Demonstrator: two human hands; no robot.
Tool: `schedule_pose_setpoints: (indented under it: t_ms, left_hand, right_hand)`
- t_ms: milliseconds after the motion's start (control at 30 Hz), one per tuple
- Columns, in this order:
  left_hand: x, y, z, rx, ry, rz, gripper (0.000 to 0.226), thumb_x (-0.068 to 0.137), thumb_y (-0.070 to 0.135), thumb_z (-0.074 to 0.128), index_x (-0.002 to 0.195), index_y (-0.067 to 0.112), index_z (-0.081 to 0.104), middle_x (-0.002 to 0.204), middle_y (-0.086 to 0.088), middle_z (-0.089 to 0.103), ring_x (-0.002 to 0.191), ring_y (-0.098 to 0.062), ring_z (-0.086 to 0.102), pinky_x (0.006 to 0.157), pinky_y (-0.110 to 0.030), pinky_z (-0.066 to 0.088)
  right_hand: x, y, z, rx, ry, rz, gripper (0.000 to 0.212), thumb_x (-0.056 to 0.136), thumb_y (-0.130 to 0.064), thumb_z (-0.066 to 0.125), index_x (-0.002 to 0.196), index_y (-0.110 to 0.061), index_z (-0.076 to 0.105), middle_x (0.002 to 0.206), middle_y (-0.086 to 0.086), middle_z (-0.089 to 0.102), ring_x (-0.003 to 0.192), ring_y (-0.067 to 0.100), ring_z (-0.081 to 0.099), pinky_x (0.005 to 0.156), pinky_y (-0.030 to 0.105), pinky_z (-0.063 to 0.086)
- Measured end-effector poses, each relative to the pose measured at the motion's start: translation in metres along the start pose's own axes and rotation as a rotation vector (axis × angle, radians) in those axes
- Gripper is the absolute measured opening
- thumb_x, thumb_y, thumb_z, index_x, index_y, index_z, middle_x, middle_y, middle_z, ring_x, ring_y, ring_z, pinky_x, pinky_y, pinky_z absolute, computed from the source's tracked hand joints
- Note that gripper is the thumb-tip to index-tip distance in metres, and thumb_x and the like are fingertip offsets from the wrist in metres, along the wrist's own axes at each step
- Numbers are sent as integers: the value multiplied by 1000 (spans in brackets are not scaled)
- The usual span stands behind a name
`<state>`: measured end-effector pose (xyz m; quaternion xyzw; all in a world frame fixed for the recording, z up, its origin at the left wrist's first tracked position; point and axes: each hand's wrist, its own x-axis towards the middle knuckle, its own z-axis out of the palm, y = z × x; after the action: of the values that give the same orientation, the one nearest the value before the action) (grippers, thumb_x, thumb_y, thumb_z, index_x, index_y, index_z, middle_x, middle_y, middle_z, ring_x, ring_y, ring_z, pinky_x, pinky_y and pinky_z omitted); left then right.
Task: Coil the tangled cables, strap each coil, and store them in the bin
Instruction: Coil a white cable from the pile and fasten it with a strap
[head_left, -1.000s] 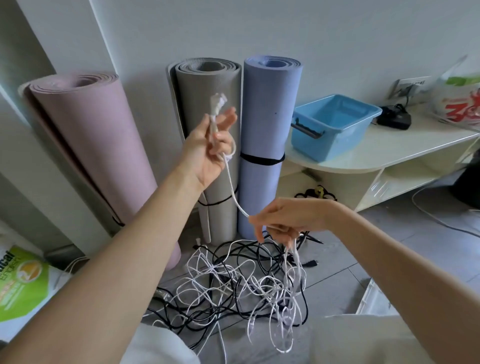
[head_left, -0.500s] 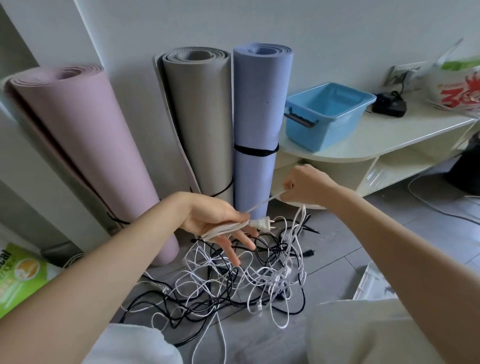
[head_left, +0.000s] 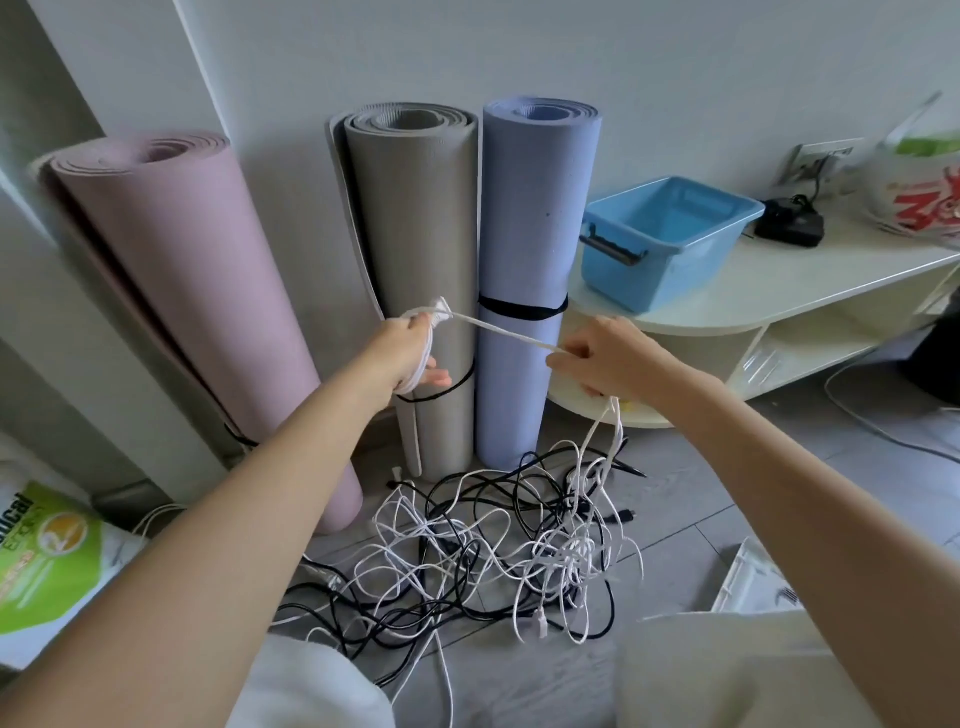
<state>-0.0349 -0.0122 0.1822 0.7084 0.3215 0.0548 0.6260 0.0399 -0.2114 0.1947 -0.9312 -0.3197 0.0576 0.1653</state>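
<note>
already the left hand clasps a few turns of thin white cable, the right hand pinching its taut run. its tail sinks into the black-and-white tangled pile on the floor; pulling likely tightens knots or slips loops.

A home, by the look of it: three rolled exercise mats stood against a plain white wall, grey floor tiles underfoot, a low cream shelf unit beside them, and printed shopping bags lay about.
</note>
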Motion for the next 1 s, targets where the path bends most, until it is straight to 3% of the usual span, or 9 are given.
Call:
schedule_pose_setpoints:
  t_ms: [67, 167, 300, 400, 467, 567, 667, 900, 1000]
  left_hand:
    - [5, 5, -5, -124, 35, -26, 36, 101, 30, 36, 131, 12, 45, 81, -21, 56, 36, -21, 59, 41, -20, 51]
    - [6, 6, -11, -287, 66, -42, 31, 98, 20, 44, 126, 10, 53, 61, -20, 64, 34, -21, 60, 45, -20, 52]
    - [7, 6, -9, -409, 90, 38, 37, 102, 18, 26, 131, 2, 42, 90, -25, 68, 42, -18, 63, 47, -18, 53]
    - [4, 18, -9, -670, 3, 126, 34, 103, 21, 27, 116, 2, 52, 68, -9, 71, 68, -17, 68, 81, -27, 56]
    - [-5, 32, -3, -830, -147, 167, 32, 103, 21, 30, 94, 7, 57, 62, -2, 70, 66, -12, 69, 95, -36, 48]
    - [-26, 52, 17, -982, -407, 141, 38, 102, 23, 30, 84, 4, 58, 43, 5, 48, 37, -6, 50, 68, -31, 55]
    - [-44, 60, 36, -856, -659, 78, 40, 103, 26, 27, 85, 4, 56, 41, 9, 30, 28, -1, 27, 31, -12, 31]
    - [-61, 34, 41, -385, -1032, -97, 37, 100, 23, 22, 89, 4, 53, 45, 10, 29, 29, 1, 26, 30, -11, 13]
    - [-60, 20, 29, -176, -1139, -203, 36, 92, 27, 24, 89, 4, 52, 49, 8, 33, 32, 3, 27, 31, -13, 15]
  right_hand:
    - [0, 7, -3, -64, -6, 55, 39, 89, -25, 49, 52, -12, 46, 60, 4, 56, 57, 23, 49, 57, 29, 43]
    - [1, 12, -3, -73, -33, 101, 35, 92, -27, 46, 63, -9, 53, 81, 13, 64, 72, 29, 57, 66, 32, 47]
    - [-2, 10, 3, 73, -211, 53, 27, 94, -19, 44, 86, -4, 63, 92, 8, 69, 87, 28, 63, 83, 38, 52]
    - [-8, 4, 10, 247, -324, -4, 23, 92, -15, 48, 74, -12, 62, 73, 1, 65, 68, 19, 62, 75, 32, 54]
    - [-11, -2, 14, 289, -387, -33, 25, 89, -15, 53, 66, -19, 62, 62, -5, 59, 60, 10, 56, 68, 23, 49]
    - [-15, -12, 24, 304, -517, -66, 17, 90, -19, 56, 79, -17, 69, 73, -1, 66, 66, 5, 58, 69, 20, 49]
    - [-18, -20, 30, 202, -541, -82, 25, 92, -29, 54, 100, -14, 71, 97, 5, 68, 83, 14, 61, 74, 20, 47]
    - [-15, 4, 20, 176, -264, 41, 29, 96, -29, 47, 85, -8, 63, 85, 7, 61, 82, 24, 59, 69, 23, 40]
    - [-16, 11, 0, 297, -218, 63, 20, 92, -14, 55, 75, -23, 51, 73, -3, 48, 63, 2, 43, 58, 12, 34]
